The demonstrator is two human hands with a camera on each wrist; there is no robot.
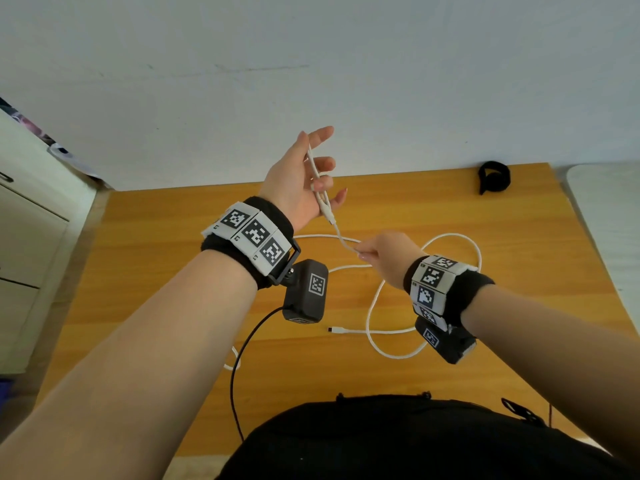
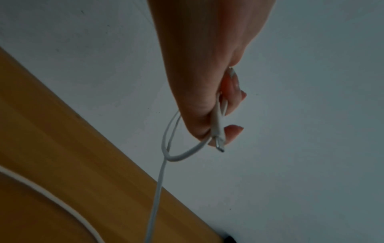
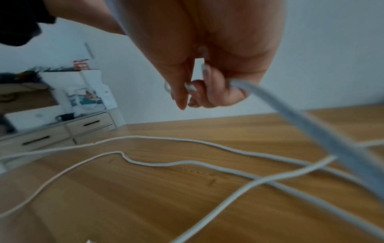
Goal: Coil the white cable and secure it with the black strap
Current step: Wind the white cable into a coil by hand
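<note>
My left hand (image 1: 320,183) is raised above the wooden table (image 1: 173,254), palm to the right. In the left wrist view its fingers (image 2: 232,131) curl round a short fold of the white cable (image 2: 158,184), with one plug (image 2: 219,144) sticking out below. Lower and to the right, my right hand (image 1: 363,253) pinches the same cable just past that plug. The rest of the cable (image 1: 450,234) lies in loose loops on the table, its other plug (image 1: 333,329) free near the middle. The black strap (image 1: 493,176) lies curled at the table's far right corner, untouched.
A pale drawer cabinet (image 1: 27,237) stands left of the table. A white rounded surface (image 1: 606,202) borders the right edge. A thin black wire (image 1: 239,358) hangs from my left wrist camera across the table's near part. A plain wall lies behind.
</note>
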